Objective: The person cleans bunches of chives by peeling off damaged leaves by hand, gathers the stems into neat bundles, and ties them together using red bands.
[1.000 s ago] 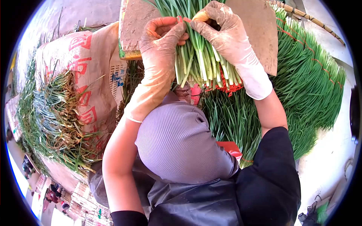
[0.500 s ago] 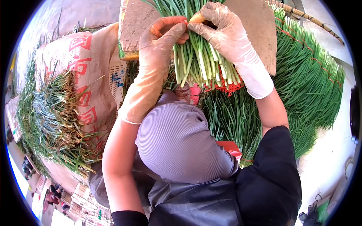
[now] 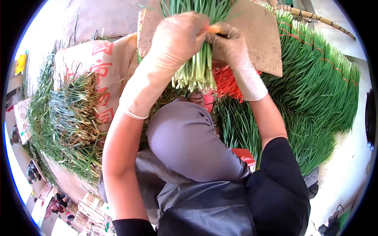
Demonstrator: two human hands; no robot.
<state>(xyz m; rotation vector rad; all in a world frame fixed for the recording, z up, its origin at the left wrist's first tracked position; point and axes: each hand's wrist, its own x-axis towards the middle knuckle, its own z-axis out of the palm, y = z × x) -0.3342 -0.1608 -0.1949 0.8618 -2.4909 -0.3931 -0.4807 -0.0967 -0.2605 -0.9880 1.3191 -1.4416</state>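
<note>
A bunch of green stalks (image 3: 199, 70) lies on a brown board (image 3: 256, 37), its pale cut ends hanging over the near edge. Across the bunch, my gloved left hand (image 3: 179, 37) is closed with its fingers curled, and what it pinches is hidden. My gloved right hand (image 3: 232, 45) meets it at the bunch's right side, thumb and forefinger pinched together; anything between them is too small to name. Both gloves look stained. Red strips (image 3: 227, 84) hang below the board, beside my right wrist.
Long rows of tied green bundles (image 3: 315, 82) fill the right side. At the left, loose leaves and brownish stalks (image 3: 80, 114) lie against a sack with red markings (image 3: 103, 59). A bamboo pole (image 3: 315, 16) crosses the upper right. A bent knee (image 3: 185, 137) is below the board.
My left hand has moved up and right over the bunch, and my right hand has turned and dropped slightly. The stalk ends have shifted left, uncovering more red strips. The camera view has shifted.
</note>
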